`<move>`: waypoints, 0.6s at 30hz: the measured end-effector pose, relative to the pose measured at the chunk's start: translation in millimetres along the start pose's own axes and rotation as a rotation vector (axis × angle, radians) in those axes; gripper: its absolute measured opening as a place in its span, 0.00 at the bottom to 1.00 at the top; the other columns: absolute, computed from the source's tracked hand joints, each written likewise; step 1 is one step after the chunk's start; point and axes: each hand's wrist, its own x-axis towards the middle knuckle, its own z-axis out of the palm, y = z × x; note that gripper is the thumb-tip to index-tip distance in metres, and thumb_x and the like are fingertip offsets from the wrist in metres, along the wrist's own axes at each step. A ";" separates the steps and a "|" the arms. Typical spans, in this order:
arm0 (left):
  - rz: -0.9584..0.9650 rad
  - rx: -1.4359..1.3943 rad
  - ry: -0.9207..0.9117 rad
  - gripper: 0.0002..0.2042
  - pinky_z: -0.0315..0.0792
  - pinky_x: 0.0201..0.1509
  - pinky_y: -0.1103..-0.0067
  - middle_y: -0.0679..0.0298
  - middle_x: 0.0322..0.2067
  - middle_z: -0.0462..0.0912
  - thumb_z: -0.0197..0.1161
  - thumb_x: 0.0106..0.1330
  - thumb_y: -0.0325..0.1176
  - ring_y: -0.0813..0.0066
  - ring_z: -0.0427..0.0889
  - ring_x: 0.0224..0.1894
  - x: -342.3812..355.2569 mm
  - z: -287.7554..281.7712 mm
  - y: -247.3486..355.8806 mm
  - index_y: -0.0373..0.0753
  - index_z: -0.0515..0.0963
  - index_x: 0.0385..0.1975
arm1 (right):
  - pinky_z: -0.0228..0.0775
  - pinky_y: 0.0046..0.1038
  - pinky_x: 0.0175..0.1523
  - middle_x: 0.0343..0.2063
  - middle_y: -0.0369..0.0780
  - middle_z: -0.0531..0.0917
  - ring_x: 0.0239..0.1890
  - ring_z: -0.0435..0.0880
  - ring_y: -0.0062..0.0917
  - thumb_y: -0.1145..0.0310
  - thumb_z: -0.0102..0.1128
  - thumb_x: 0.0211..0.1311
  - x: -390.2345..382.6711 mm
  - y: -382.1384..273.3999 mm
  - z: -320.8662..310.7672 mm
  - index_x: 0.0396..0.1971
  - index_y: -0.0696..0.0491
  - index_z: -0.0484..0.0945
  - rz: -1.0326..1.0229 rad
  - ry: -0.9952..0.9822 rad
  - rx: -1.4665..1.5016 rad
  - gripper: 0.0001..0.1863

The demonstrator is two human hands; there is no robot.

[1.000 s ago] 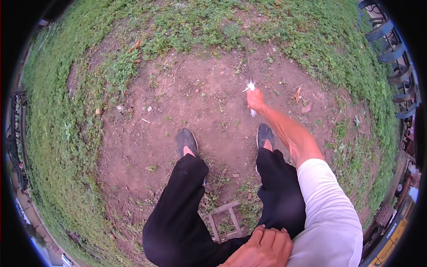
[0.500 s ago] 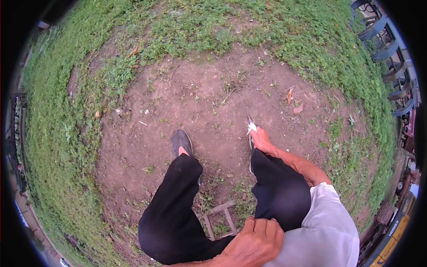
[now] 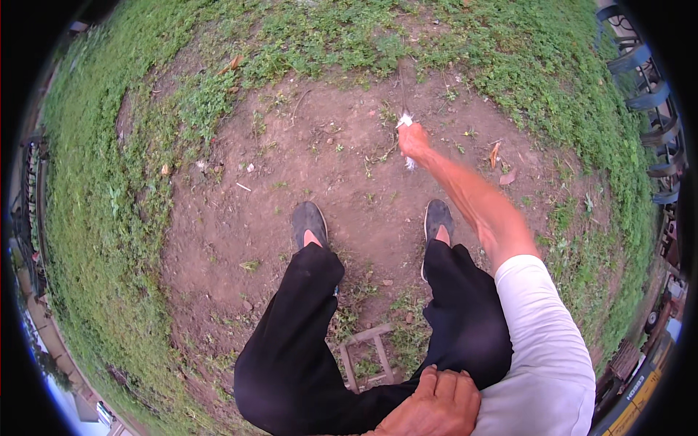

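My right hand [image 3: 413,140] is closed round the handle of a thin, dark-bladed hand tool [image 3: 403,86]. White wrapping shows above and below the fist, and the narrow blade points away from me over bare soil, close to the weeds. Whether the tip touches the ground I cannot tell. My left hand [image 3: 440,403] rests at my right thigh, fingers bent and pressed together against the black trouser leg [image 3: 465,320]. Its fingertips and palm are hidden. Uprooted weed stems [image 3: 374,158] lie beside the right fist.
Both shoes [image 3: 310,224] stand flat on the brown soil [image 3: 349,189]. A small frame [image 3: 367,338] lies between my legs. Low green weeds [image 3: 109,218] ring the soil patch. Dry leaves [image 3: 507,176] lie at the right, and curved blue-grey metal bars [image 3: 647,98] stand at the far right.
My right hand has swung forward, away from my right shoe, carrying the tool toward the far weeds. The arm is now stretched out. My left hand stays at the thigh.
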 end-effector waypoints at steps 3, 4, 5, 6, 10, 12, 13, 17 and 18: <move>0.008 0.009 0.015 0.07 0.66 0.32 0.73 0.62 0.22 0.71 0.59 0.52 0.32 0.68 0.71 0.27 1.6 -1.6 1.4 0.35 0.78 0.24 | 0.77 0.47 0.39 0.29 0.58 0.84 0.36 0.87 0.52 0.55 0.49 0.69 -17.2 54.2 5.9 0.32 0.64 0.81 -0.273 0.119 -0.187 0.24; -0.004 0.033 0.023 0.07 0.66 0.32 0.73 0.62 0.22 0.71 0.60 0.52 0.32 0.69 0.72 0.27 -0.4 -2.1 1.1 0.34 0.78 0.25 | 0.76 0.49 0.39 0.29 0.59 0.84 0.38 0.86 0.54 0.56 0.50 0.69 -35.3 54.7 12.3 0.31 0.64 0.80 -0.268 0.069 -0.155 0.23; -0.012 0.055 0.032 0.08 0.66 0.32 0.73 0.62 0.22 0.72 0.60 0.52 0.32 0.69 0.72 0.27 -2.3 -2.8 2.0 0.34 0.78 0.25 | 0.75 0.50 0.40 0.30 0.61 0.83 0.40 0.85 0.56 0.56 0.51 0.69 -53.7 55.6 15.4 0.31 0.64 0.80 -0.262 0.022 -0.126 0.23; 0.002 0.051 0.041 0.08 0.66 0.32 0.73 0.62 0.22 0.72 0.60 0.52 0.32 0.69 0.72 0.27 -2.3 -3.8 4.0 0.34 0.78 0.25 | 0.74 0.51 0.40 0.30 0.60 0.83 0.40 0.85 0.56 0.56 0.51 0.69 -60.7 70.2 8.9 0.30 0.64 0.79 -0.281 0.003 -0.150 0.23; 0.028 0.012 -0.016 0.09 0.67 0.32 0.74 0.61 0.22 0.73 0.60 0.53 0.32 0.69 0.73 0.27 -2.8 -9.0 6.4 0.32 0.79 0.28 | 0.72 0.51 0.38 0.27 0.58 0.83 0.36 0.85 0.55 0.54 0.51 0.70 -96.4 132.9 -7.1 0.32 0.63 0.78 -0.307 -0.093 -0.159 0.23; 0.043 -0.008 -0.058 0.09 0.67 0.32 0.74 0.61 0.23 0.74 0.60 0.53 0.31 0.69 0.74 0.27 -3.9 -8.9 6.8 0.31 0.79 0.29 | 0.71 0.42 0.27 0.18 0.48 0.77 0.20 0.79 0.41 0.54 0.51 0.71 -109.2 165.7 -15.4 0.33 0.60 0.75 -0.470 -0.078 -0.153 0.21; 0.028 0.004 -0.057 0.09 0.67 0.32 0.74 0.61 0.23 0.74 0.60 0.53 0.31 0.69 0.74 0.28 -5.6 -8.3 5.7 0.32 0.79 0.29 | 0.71 0.42 0.27 0.18 0.48 0.77 0.20 0.79 0.41 0.54 0.51 0.71 -119.0 158.2 -13.0 0.33 0.60 0.75 -0.476 -0.090 -0.145 0.21; -0.001 0.003 -0.040 0.10 0.68 0.33 0.73 0.60 0.24 0.75 0.60 0.54 0.31 0.68 0.75 0.28 -9.3 -5.2 5.9 0.30 0.80 0.30 | 0.69 0.40 0.26 0.19 0.46 0.77 0.22 0.81 0.38 0.47 0.52 0.70 -102.9 141.1 -17.6 0.32 0.62 0.73 -0.311 -0.098 0.059 0.27; -0.017 0.008 -0.050 0.10 0.68 0.33 0.73 0.60 0.24 0.75 0.60 0.54 0.31 0.68 0.75 0.28 -11.8 -4.5 4.1 0.30 0.80 0.30 | 0.69 0.48 0.32 0.20 0.55 0.79 0.29 0.84 0.50 0.49 0.51 0.70 -93.2 119.9 -12.1 0.30 0.64 0.75 -0.290 -0.047 0.076 0.27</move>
